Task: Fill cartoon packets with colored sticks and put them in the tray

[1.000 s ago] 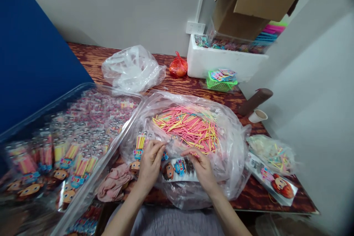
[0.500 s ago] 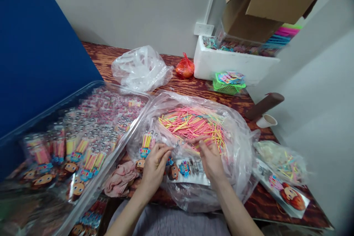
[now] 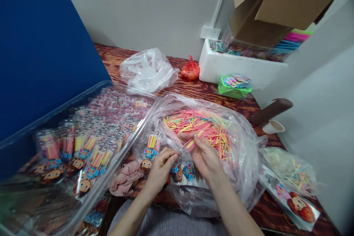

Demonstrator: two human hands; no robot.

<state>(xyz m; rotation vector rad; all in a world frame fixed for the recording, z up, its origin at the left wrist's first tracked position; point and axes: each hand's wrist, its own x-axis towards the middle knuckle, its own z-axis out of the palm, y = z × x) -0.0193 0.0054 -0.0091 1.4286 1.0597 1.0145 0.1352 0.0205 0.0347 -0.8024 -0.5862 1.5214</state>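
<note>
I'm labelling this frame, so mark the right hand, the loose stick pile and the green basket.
Right hand (image 3: pixel 206 157): head view, middle of the hand.
Loose stick pile (image 3: pixel 201 123): head view, upper middle of its visible sticks.
Green basket (image 3: pixel 234 92): head view, front wall.

Soft light, glare along tray rim (image 3: pixel 132 137), faint shadows on wall (image 3: pixel 312 92), stretched edges

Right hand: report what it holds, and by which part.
The right hand holds a few pink and yellow sticks, gripped roughly around their middle.
</note>
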